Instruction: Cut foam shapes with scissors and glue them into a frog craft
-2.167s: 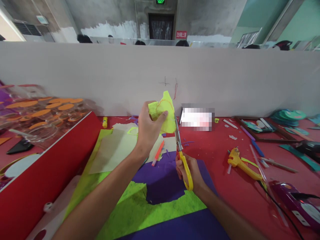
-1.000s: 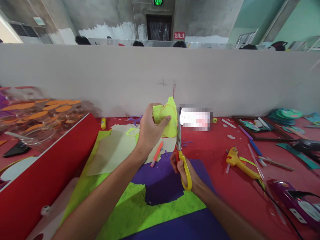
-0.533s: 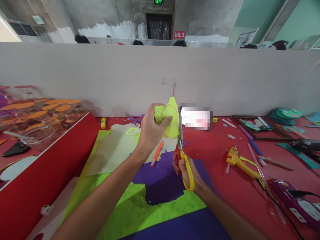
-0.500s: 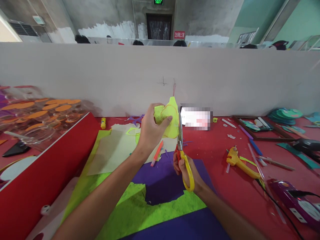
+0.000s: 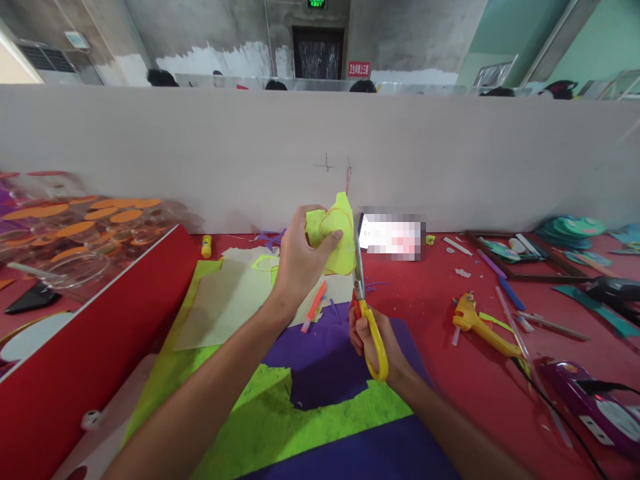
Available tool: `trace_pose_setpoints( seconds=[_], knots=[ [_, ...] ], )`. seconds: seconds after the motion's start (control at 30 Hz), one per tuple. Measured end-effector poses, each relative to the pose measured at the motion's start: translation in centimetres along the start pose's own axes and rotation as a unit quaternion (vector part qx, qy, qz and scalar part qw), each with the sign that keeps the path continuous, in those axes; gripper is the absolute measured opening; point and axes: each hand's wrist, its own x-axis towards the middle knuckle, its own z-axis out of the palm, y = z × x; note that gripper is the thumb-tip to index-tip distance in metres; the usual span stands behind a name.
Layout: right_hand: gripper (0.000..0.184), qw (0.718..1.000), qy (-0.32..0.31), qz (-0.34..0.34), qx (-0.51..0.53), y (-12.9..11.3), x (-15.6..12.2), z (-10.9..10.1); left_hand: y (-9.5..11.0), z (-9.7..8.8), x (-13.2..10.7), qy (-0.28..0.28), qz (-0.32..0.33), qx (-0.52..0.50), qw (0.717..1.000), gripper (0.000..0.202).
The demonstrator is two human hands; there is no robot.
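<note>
Left hand (image 5: 303,257) clamped on yellow-green piece (image 5: 345,253), piece raised above red table (image 5: 425,293), right hand (image 5: 385,337) closed around handles of scissors (image 5: 367,311), blades pointing up along piece's right edge, exact blade gap unclear, purple sheet (image 5: 325,373) below, yellow glue gun (image 5: 487,328) to the right.

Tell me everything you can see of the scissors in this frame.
The scissors have shiny, metal-looking blades and plastic-looking handles: a long yellow loop and a red part mostly hidden by fingers. The right hand grips them in the air, blades pointing up and away from the person, the yellow loop lowest. The blades lie along the right edge of the yellow-green piece; how far they are open, and whether they are biting in, can't be told.
</note>
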Motion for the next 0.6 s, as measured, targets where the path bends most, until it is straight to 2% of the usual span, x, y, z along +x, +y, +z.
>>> trace_pose_setpoints(
  seconds=[0.17, 0.6],
  knots=[
    [0.054, 1.0, -0.004, -0.005, 0.011, 0.1, 0.0, 0.0, -0.1, -0.1, 0.0, -0.001, 0.0, -0.001, 1.0, 0.032],
    [0.056, 1.0, -0.002, 0.005, -0.001, -1.0, 0.0, 0.0, -0.4, 0.1, -0.1, -0.001, -0.001, -0.022, 1.0, 0.034]
  ],
)
